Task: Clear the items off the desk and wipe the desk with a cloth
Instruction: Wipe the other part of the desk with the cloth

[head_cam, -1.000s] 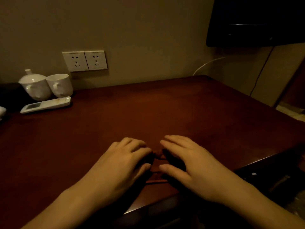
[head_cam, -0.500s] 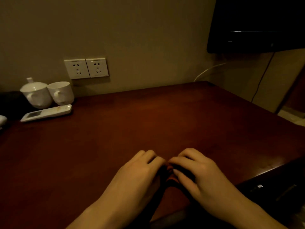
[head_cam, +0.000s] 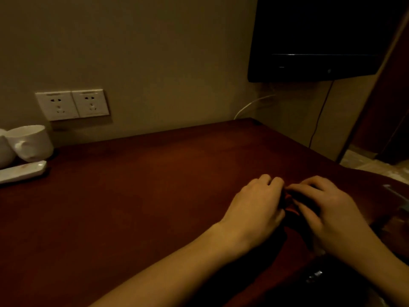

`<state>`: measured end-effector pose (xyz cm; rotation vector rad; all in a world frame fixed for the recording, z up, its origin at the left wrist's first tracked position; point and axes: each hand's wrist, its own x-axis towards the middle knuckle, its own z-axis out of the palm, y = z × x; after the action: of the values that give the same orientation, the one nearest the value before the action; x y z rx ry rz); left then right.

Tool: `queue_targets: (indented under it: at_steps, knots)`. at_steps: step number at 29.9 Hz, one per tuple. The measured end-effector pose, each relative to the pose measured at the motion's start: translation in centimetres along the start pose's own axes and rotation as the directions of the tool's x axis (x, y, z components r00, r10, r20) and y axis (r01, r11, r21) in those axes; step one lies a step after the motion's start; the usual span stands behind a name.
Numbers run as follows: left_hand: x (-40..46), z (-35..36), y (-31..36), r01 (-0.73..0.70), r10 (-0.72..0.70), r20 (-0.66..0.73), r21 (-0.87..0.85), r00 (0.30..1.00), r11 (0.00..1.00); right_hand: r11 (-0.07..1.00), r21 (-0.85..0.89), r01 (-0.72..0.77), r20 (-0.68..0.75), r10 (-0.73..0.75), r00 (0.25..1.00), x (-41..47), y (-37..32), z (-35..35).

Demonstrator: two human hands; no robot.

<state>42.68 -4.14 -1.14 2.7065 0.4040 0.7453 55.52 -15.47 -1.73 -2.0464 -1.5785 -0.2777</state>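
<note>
On the dark red-brown desk (head_cam: 155, 196), near its front right, both my hands meet over a small dark cloth (head_cam: 290, 208). Only a reddish fold of the cloth shows between the fingers; the rest is hidden under my hands or lost in the dim light. My left hand (head_cam: 256, 204) has its fingers curled onto the cloth's left side. My right hand (head_cam: 332, 210) grips the right side, fingertips bent towards the left hand.
A white cup (head_cam: 31, 141), part of a second white cup (head_cam: 4, 149) and a white remote (head_cam: 22, 171) stand at the desk's far left by the wall. Two wall sockets (head_cam: 73, 105) sit above them. A dark screen (head_cam: 321, 36) hangs at upper right, cables below it.
My fingers went from lying flat on the cloth to curling in and bunching it between the two hands. The view swung, so hands now sit further right and the cups at the left edge.
</note>
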Motion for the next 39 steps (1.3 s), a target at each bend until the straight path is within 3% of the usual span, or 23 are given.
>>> queue_targets:
  at_steps: [8, 15, 23, 27, 35, 39]
  knots:
    - [7.6, 6.1, 2.4, -0.008, 0.017, 0.083, -0.108, 0.996, 0.994, 0.976, -0.129, -0.174, -0.075, 0.166, 0.983, 0.9, 8.1, -0.9]
    - [13.0, 9.3, 2.4, -0.072, 0.097, 0.155, -0.161, 0.983, 0.984, 0.943, -0.123, -0.311, -0.122, 0.296, 0.947, 1.9, 13.2, -0.9]
    - [17.0, 11.2, -0.8, -0.133, 0.171, 0.265, -0.156, 0.949, 0.979, 0.917, -0.168, -0.361, 0.11, 0.381, 0.918, 5.2, 16.0, 0.2]
    - [17.4, 10.8, -2.1, -0.062, 0.133, 0.324, -0.222, 0.937, 0.973, 0.913, -0.236, -0.334, 0.129, 0.37, 0.92, 6.2, 16.9, 0.6]
    - [16.8, 9.0, -4.5, 0.14, -0.039, 0.319, -0.298, 0.947, 0.944, 0.898, -0.061, -0.435, 0.173, 0.439, 0.882, 10.1, 12.0, 0.1]
    - [18.0, 5.3, -5.3, 0.164, -0.127, 0.268, -0.12, 0.955, 0.979, 0.911, -0.149, -0.386, 0.245, 0.412, 0.878, 13.0, 10.7, -1.0]
